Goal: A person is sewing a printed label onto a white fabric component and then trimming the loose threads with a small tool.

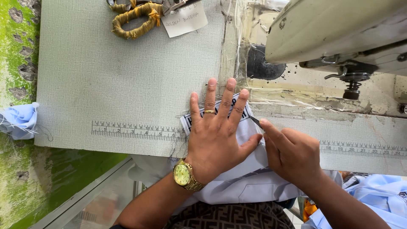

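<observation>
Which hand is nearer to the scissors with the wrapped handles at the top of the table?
Left. The left hand lies flat on the pale garment, below the scissors. The right hand is farther right, holding a thin tool.

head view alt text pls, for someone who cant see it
A left hand wearing a gold ring and gold wristwatch presses flat on a pale blue-white fabric piece on a grey sewing table, while the right hand pinches a small dark tool at the fabric's edge. A cream sewing machine sits upper right.
</observation>
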